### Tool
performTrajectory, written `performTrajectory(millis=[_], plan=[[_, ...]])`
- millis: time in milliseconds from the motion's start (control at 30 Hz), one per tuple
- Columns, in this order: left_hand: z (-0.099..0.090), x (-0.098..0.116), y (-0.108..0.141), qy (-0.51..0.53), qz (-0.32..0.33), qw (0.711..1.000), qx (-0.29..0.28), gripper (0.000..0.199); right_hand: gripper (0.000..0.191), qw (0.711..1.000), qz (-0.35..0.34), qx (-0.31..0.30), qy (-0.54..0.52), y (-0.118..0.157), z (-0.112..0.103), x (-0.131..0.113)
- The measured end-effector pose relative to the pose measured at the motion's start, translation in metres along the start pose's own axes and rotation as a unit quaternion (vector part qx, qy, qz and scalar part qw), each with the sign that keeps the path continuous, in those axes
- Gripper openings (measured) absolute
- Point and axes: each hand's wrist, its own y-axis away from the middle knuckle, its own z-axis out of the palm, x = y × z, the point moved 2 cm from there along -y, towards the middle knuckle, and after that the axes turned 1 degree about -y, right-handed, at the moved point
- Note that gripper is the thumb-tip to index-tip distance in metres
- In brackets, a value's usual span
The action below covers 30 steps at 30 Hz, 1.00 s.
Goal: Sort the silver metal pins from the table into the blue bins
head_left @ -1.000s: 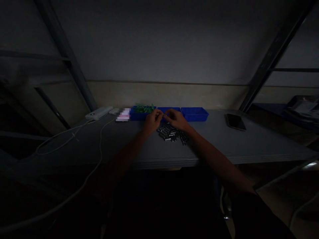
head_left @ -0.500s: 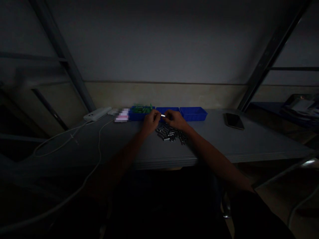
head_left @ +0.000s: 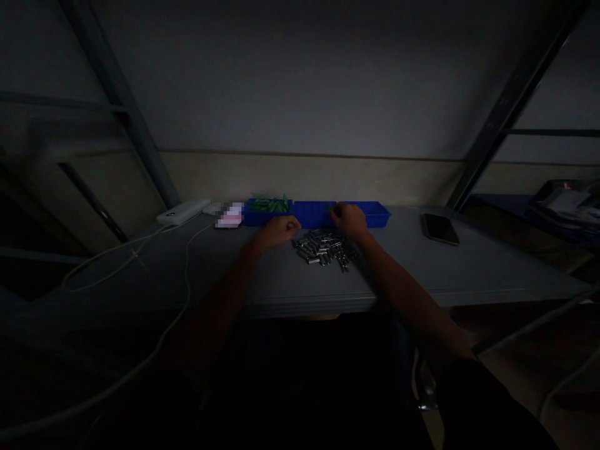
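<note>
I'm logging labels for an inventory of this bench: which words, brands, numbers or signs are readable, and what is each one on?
No text is readable.
White device: a small dark mark on its end, too small to read.
Pink-and-white item: partly pixelated, nothing legible.
Blue bins and metal pieces: no lettering can be made out.
Phone: dark screen, no text visible.

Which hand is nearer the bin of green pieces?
Left. The left hand is just in front of the green-filled bin; the right hand is farther right, by the rightmost bin.
</note>
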Motion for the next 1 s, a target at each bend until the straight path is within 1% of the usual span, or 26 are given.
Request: performTrajectory(millis=[67, 100, 133, 200, 367, 467, 533, 633, 800, 1000], plan=[[-0.003, -0.007, 0.004, -0.011, -0.009, 0.997, -0.081, 0.019, 0.028, 0.999, 0.033, 0.003, 0.021, 0.001, -0.001, 0.004], [-0.004, -0.009, 0.006, -0.010, -0.010, 0.994, -0.112, 0.021, 0.028, 0.999, 0.042, 0.002, 0.022, 0.001, -0.001, 0.005], [-0.005, -0.011, 0.008, -0.006, -0.008, 0.991, -0.134, 0.023, 0.028, 0.999, 0.048, 0.000, 0.018, 0.001, -0.001, 0.005], [-0.006, -0.013, 0.010, -0.004, 0.001, 0.989, -0.149, 0.023, 0.029, 0.998, 0.057, -0.004, 0.006, 0.001, 0.001, 0.005], [-0.004, -0.017, 0.009, -0.027, 0.007, 0.992, -0.120, 0.014, 0.027, 0.997, 0.075, -0.008, 0.003, 0.001, 0.006, 0.006], [-0.003, -0.020, 0.009, -0.025, -0.012, 0.994, -0.105, 0.014, 0.025, 0.997, 0.079, 0.008, -0.022, 0.001, 0.006, 0.006], [-0.003, -0.019, 0.009, -0.020, -0.022, 0.996, -0.084, 0.013, 0.023, 0.996, 0.072, 0.023, -0.045, 0.000, 0.005, 0.004], [-0.002, -0.012, 0.008, -0.022, -0.015, 0.999, -0.045, 0.011, 0.018, 0.996, 0.042, 0.028, -0.077, 0.000, 0.005, -0.003], [0.005, 0.001, 0.005, -0.025, 0.014, 1.000, 0.005, 0.008, 0.016, 0.995, -0.010, 0.010, -0.096, 0.001, 0.009, -0.015], [0.014, 0.013, 0.006, -0.024, 0.018, 0.999, 0.041, 0.011, 0.017, 0.996, -0.028, -0.014, -0.079, 0.005, 0.010, -0.025]])
